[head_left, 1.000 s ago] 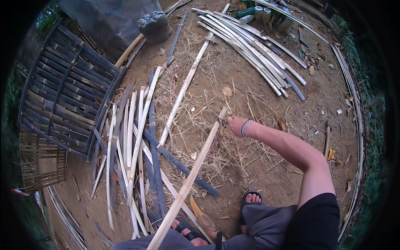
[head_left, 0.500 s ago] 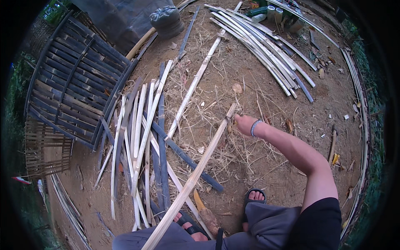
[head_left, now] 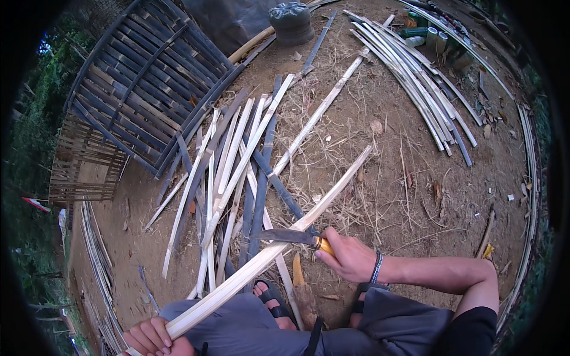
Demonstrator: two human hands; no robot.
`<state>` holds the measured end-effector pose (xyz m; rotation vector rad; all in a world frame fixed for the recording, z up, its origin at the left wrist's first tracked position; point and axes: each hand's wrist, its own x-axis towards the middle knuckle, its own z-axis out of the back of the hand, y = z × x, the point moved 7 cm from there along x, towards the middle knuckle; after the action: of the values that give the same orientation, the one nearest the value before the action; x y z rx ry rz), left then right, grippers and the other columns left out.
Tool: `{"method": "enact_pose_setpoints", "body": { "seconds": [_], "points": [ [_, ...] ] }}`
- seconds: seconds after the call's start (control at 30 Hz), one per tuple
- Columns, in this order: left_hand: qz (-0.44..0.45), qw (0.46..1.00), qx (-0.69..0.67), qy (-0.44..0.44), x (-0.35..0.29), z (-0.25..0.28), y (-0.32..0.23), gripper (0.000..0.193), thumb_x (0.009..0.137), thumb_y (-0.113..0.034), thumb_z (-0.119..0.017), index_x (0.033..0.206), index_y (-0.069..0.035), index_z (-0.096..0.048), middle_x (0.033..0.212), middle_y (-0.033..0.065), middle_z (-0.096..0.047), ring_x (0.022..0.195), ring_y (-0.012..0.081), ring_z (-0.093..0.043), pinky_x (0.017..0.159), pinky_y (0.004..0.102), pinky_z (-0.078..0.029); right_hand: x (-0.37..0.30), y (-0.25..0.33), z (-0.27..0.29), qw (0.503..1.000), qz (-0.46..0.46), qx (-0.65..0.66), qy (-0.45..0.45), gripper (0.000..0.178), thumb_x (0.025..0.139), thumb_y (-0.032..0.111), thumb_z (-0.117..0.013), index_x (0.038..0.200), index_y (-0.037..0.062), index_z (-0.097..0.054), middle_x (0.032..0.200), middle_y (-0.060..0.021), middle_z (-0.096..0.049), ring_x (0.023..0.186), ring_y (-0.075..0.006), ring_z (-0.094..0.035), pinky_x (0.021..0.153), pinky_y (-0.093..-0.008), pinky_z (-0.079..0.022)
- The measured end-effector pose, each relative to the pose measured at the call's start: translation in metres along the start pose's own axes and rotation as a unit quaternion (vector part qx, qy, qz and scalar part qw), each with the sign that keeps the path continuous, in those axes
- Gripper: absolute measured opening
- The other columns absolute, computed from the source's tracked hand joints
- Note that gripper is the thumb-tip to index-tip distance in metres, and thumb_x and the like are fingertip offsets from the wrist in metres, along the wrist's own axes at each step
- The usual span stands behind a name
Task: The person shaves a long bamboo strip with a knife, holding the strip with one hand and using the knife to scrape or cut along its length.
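Note:
My left hand (head_left: 155, 337) is closed around the near end of a long pale bamboo strip (head_left: 237, 276), by my left thigh. The strip slants up and away to the right over my lap, its far end in the air above the ground. My right hand (head_left: 349, 255) grips the yellow handle of a knife (head_left: 291, 236). The knife's dark blade lies across the strip, about midway along it, tip pointing left. Below the knife, between my feet, an orange-tipped brown piece (head_left: 301, 291) rests on the ground; I cannot tell what it is.
Loose bamboo strips (head_left: 228, 172) lie piled left of centre, with another bundle (head_left: 415, 77) at the far right. A dark slatted bamboo frame (head_left: 148, 77) stands at the upper left. Thin shavings litter the dirt (head_left: 409, 196). Bottles (head_left: 414, 32) and a dark bulky bundle (head_left: 291, 25) sit farther back.
My right hand has drawn back from the strip's far end toward me, and the knife now shows on the strip. My left hand has come into view at the near end. The view has shifted left.

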<state>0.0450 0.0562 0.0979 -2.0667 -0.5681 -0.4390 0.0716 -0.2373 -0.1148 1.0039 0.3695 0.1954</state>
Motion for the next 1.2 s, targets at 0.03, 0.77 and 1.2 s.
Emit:
{"method": "enact_pose_setpoints", "body": {
  "seconds": [0.03, 0.77, 1.2],
  "points": [
    [0.0, 1.0, -0.001, 0.0, 0.0, 0.001, 0.0, 0.039, 0.087, -0.026, -0.051, 0.055, -0.015, -0.032, 0.045, -0.004, -0.031, 0.033, 0.0067, -0.026, 0.041, 0.0215, -0.028, -0.003, 0.001, -0.005, 1.0, -0.012, 0.002, 0.01, 0.032, 0.093, 0.03, -0.045, 0.092, 0.0007, -0.033, 0.072, -0.0249, -0.057, 0.063, -0.0429, -0.057, 0.055, -0.0494, -0.044],
    [-0.047, 0.993, 0.005, -0.105, -0.009, -0.004, 0.004, 0.042, 0.087, -0.033, -0.04, 0.05, -0.018, -0.028, 0.043, -0.0041, -0.024, 0.033, 0.0077, -0.02, 0.034, 0.0204, -0.024, 0.014, -0.064, 0.019, 0.991, -0.121, -0.002, -0.051, 0.042, 0.096, 0.037, -0.037, 0.087, -0.0029, -0.044, 0.056, -0.0216, -0.054, 0.059, -0.0425, -0.058, 0.057, -0.0507, -0.045],
    [-0.031, 0.996, -0.005, -0.081, -0.008, -0.009, 0.007, 0.041, 0.087, -0.029, -0.04, 0.049, -0.017, -0.028, 0.041, -0.0034, -0.025, 0.032, 0.0081, -0.021, 0.035, 0.0206, -0.026, -0.004, 0.003, -0.009, 0.998, -0.041, 0.038, 0.011, 0.043, 0.095, 0.039, -0.039, 0.083, -0.0014, -0.047, 0.053, -0.0214, -0.053, 0.059, -0.0419, -0.058, 0.056, -0.0494, -0.046]
  ]
}}
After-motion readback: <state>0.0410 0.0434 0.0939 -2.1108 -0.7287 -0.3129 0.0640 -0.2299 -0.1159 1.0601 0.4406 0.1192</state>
